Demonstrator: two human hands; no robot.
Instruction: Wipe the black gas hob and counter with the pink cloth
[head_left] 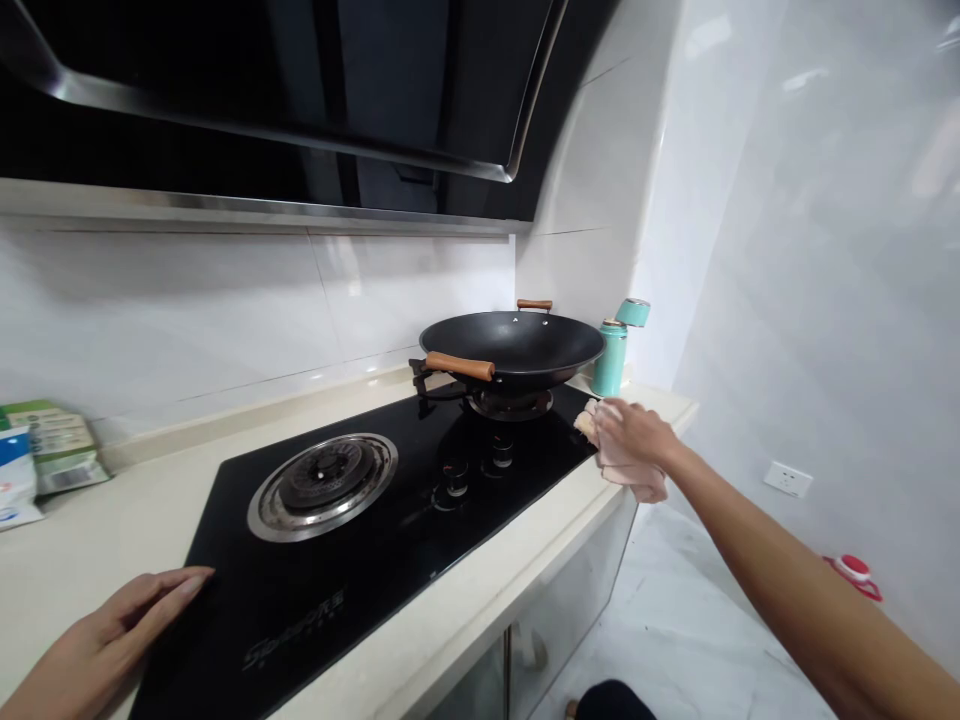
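My right hand (pixel 634 430) is closed on a pale pink cloth (pixel 637 475), pressing it at the right edge of the black glass gas stove (pixel 390 580). Part of the cloth hangs over the counter's front edge. At the lower left, my left hand (pixel 124 625) rests with fingers stretched out at the stove's left edge, holding nothing. Between the hands lie the uncovered left burner (pixel 326 485) and two control knobs (pixel 456 480). A black wok (pixel 517 345) with wooden handles sits on the far burner, just behind the cloth.
A teal flask (pixel 610 360) with its lid tipped back stands beside the wok. Green and white packets (pixel 56 445) lie at the far left of the counter (pixel 135 510). The dark range hood (pixel 300 110) overhangs the stove. A wall socket (pixel 787 479) is low on the right.
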